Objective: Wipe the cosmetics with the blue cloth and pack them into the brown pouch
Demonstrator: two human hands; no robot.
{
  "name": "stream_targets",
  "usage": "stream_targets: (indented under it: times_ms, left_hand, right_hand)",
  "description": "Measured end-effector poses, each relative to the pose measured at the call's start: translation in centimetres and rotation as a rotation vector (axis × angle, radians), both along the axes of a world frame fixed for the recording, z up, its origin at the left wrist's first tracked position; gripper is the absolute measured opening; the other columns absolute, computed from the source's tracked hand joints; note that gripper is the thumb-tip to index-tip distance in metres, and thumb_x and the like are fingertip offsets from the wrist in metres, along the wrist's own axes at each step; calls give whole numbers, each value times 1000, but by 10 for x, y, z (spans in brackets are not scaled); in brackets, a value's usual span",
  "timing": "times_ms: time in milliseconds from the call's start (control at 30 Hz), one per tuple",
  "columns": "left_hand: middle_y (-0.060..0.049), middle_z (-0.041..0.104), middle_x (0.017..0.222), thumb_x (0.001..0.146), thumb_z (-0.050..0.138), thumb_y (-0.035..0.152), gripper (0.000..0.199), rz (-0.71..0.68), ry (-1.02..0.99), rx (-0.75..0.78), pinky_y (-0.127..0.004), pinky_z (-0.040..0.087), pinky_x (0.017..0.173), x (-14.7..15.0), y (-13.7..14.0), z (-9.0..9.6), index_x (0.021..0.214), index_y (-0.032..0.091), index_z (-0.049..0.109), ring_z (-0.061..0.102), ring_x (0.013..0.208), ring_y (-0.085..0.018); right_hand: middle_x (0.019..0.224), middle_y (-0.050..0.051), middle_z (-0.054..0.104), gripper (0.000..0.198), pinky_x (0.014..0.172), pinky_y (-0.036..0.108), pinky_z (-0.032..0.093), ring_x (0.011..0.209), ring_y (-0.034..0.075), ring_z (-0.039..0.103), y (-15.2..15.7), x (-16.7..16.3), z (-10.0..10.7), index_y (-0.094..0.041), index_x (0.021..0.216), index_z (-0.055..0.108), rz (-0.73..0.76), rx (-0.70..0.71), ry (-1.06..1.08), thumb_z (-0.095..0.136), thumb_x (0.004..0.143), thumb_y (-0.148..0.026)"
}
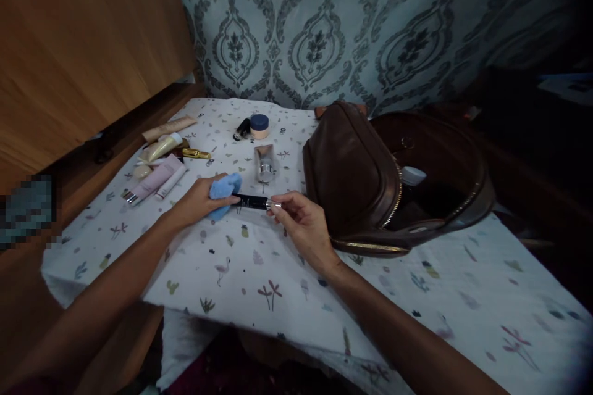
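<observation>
Between my two hands lies a slim black cosmetic tube (252, 201) with a silver end, held level above the cloth. My left hand (204, 197) is closed around a light blue cloth (225, 188) and the tube's left end. The fingertips of my right hand (303, 219) pinch its silver end. Just beyond the tube, a small clear-and-beige tube (265, 163) stands or lies with its silver cap toward me; which, I cannot tell. Close to my right hand sits an unzipped brown leather bag (354, 166), with a white-capped item (413, 176) inside.
Several cosmetic tubes lie on the left, among them a pink tube (155, 180), a beige tube (170, 128) and a gold stick (197, 153). Farther back are a blue-lidded jar (259, 126) and a small black bottle (242, 129). A patterned cloth (287, 284) covers the table; a wooden cabinet (92, 43) borders the left.
</observation>
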State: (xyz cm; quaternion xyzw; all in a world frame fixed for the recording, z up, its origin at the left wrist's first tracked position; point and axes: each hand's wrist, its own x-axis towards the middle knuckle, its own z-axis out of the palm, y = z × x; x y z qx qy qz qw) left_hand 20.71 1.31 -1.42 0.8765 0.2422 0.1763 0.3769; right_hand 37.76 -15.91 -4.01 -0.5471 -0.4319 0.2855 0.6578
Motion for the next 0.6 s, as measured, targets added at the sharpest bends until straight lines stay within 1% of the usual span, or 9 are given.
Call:
stream_targets:
  times_ms: [100,233,333,400,500,600]
  left_hand:
    - [4,56,68,75,74,50,35,137,-178,-134,-25,43,63,2,2,-5,77,17,60,51,63,-13]
    - [5,51,57,68,78,47,36,331,-378,-230,-22,41,51,9,-2,-7,66,17,58,45,52,-10]
    - [6,48,50,68,79,49,38,381,-486,-339,-20,36,40,13,-5,-7,67,18,59,40,42,-8]
    - [7,49,48,66,81,51,39,405,-564,-424,-19,34,36,16,-7,-7,70,18,61,39,38,-7]
    - [6,54,50,60,85,53,45,463,-664,-529,-17,36,36,19,-9,-4,75,17,61,44,39,-7]
    - [5,60,52,61,85,54,48,478,-706,-592,-16,31,33,21,-11,0,80,17,62,43,35,-6]
  right_hand:
    - [73,1,69,20,58,24,49,62,13,60,0,1,0,-19,88,64,27,-29,-2,69,82,-36]
    - [67,-2,65,19,55,23,45,58,12,60,0,1,-1,-19,89,63,93,-102,-32,69,81,-35]
    - [65,-4,61,19,56,24,45,59,12,62,-1,-1,-1,-19,92,63,123,-159,-66,69,81,-34]
    - [64,-5,59,18,57,24,44,57,12,60,-2,-2,-2,-19,92,63,114,-194,-109,67,83,-34]
    - [63,-6,55,19,55,24,43,53,11,55,-4,-2,-2,-19,91,62,105,-229,-170,63,85,-36]
    - [63,-6,52,18,55,23,42,54,10,54,-6,-2,0,-19,88,60,133,-228,-238,59,89,-37]
